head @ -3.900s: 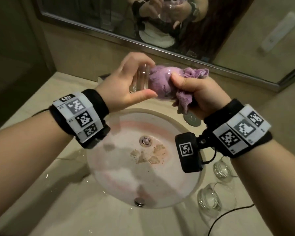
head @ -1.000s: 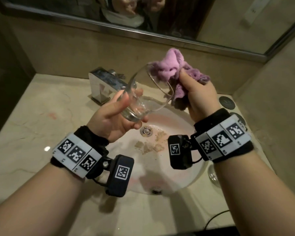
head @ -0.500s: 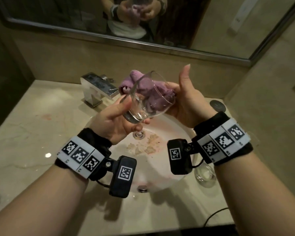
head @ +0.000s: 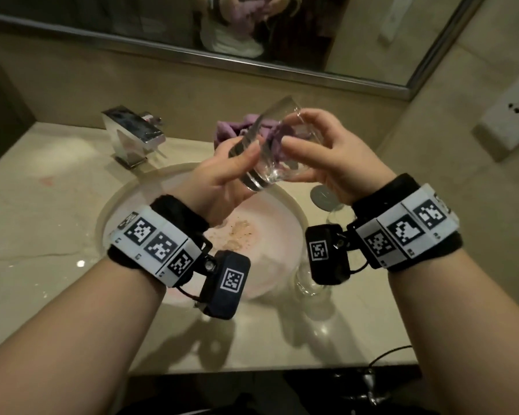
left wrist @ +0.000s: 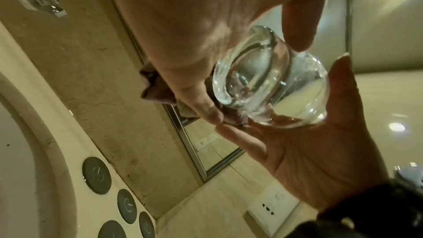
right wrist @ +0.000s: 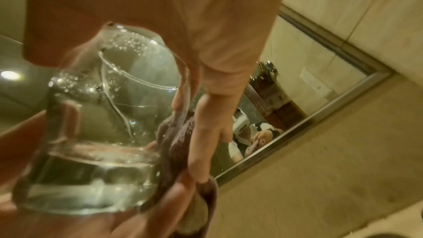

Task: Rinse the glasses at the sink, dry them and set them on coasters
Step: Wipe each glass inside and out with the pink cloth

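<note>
A clear round glass (head: 267, 151) is held tilted over the sink, thick base toward me and mouth pointing up and away. My left hand (head: 228, 172) grips its base between thumb and fingers. My right hand (head: 321, 151) wraps its upper part, thumb on the near side. Its fingers (right wrist: 206, 133) press a purple cloth (head: 240, 127) against the far side. In the left wrist view the glass (left wrist: 270, 82) sits between both hands, with the cloth (left wrist: 148, 86) bunched behind my left fingers. Water drops cling to the glass (right wrist: 103, 124).
Below lies the round sink basin (head: 126, 205), with a chrome faucet (head: 132, 133) at the back left. Two more glasses (head: 309, 283) (head: 336, 217) stand on the counter to its right. Dark round coasters (left wrist: 96, 175) line the back wall. A cable (head: 387, 354) crosses the front edge.
The cloth has come out of the glass and now lies behind it. My right thumb, raised before, has come down onto the glass. The glass has tipped further, mouth away.
</note>
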`<state>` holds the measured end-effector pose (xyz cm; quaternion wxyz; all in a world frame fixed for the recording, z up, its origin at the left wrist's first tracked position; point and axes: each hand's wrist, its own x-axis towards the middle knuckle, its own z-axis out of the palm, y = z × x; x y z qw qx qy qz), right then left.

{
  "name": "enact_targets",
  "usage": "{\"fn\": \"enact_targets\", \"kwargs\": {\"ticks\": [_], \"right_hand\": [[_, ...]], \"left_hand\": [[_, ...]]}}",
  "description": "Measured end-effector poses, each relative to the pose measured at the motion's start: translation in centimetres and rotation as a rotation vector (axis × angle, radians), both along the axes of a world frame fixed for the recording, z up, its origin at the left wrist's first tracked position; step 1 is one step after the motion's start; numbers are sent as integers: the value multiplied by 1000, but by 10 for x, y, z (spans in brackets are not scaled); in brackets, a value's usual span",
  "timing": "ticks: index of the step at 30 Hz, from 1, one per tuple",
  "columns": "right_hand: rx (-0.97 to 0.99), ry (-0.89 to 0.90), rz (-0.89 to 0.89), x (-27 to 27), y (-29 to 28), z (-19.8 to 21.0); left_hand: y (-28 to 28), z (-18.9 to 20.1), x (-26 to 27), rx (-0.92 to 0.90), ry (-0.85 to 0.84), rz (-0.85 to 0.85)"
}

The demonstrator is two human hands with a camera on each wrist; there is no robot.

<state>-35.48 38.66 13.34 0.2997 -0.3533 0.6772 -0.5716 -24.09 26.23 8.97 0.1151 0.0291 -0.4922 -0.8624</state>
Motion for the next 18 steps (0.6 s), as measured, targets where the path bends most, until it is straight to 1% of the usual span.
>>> {"fn": "enact_targets", "kwargs": {"ticks": [3,6,7,9,11,14,16,18], "right_hand": [[11,119,-49,1,24,11],[45,259,-125,-9,58,20],[65,300,-161,-13,67,22],[131,374,-276,-22,89,20],[213,400,-427,-33,110,7],[327,366,-657,-42,141,-30],[377,307,-753,-43,159,-61],[443,259,-779,-38,170,-89]], "left_hand": [[11,-4,-10,-50,-17,27],[10,-19,-17,42,-65,169],[5,-24,-16,26,-89,237],[3,-34,-19,-39,-150,315],[7,-41,-23,-79,-189,350],[19,-46,-29,-103,-218,373],[26,-53,-33,-113,-230,391],[32,-61,-36,-129,-256,408]]}}
